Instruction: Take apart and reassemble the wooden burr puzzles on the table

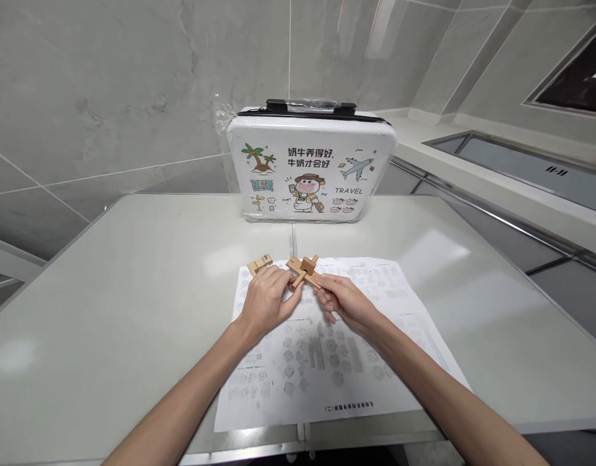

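Observation:
Between my hands, above the printed sheet, several notched wooden burr puzzle pieces (308, 265) cross one another. My left hand (268, 294) is closed, thumb and fingers pinching the near left end of a stick in this cross. At the lower right end of another stick, my right hand (346, 299) grips with thumb and index finger, its other fingers curled below. Further loose wooden pieces (259, 263) lie just beyond my left knuckles, partly hidden by that hand. The printed paper sheet (298, 362) with small puzzle diagrams lies flat under both hands.
A white cartoon-printed case (278, 133) with a black handle stands upright at the back of the light grey table (132, 310), partly wrapped in clear plastic. A grey tiled wall (132, 97) rises behind it. A pale counter (453, 139) runs along the right.

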The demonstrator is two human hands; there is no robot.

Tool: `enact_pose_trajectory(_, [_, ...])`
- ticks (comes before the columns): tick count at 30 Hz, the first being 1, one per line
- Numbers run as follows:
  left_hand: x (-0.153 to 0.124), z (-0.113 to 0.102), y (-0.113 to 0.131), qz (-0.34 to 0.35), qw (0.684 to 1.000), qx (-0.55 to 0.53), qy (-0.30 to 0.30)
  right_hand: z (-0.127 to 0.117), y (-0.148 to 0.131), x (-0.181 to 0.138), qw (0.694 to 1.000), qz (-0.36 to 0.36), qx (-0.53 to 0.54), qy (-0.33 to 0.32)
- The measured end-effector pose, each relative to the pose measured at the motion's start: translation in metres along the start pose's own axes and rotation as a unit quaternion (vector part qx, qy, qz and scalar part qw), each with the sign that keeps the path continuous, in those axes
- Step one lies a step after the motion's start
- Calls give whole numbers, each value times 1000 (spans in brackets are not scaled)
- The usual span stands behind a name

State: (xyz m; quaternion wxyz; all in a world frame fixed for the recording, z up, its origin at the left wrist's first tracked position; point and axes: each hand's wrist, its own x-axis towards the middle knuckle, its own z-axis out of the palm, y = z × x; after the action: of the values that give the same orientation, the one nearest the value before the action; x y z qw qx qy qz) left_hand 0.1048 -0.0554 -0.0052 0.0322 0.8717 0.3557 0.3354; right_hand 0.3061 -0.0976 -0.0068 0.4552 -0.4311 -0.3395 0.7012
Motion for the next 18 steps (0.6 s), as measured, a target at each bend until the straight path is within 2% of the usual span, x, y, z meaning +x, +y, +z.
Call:
enact_pose_trajectory(4, [0, 0, 1, -13, 1000, -5, -3, -2, 0, 1, 1000, -13, 4, 14])
enact_pose_trajectory(13, [-1, -1, 0, -20, 1000, -4, 4, -4, -12, -4, 997, -53, 44, -17])
enact_pose_trajectory(16, [-1, -1, 0, -28, 999, -16, 8, -6, -17, -5, 993, -95, 70, -2])
enact_pose_trajectory(18, [0, -1, 1, -54, 998, -39, 16, -8, -19, -5, 989, -130, 63, 31])
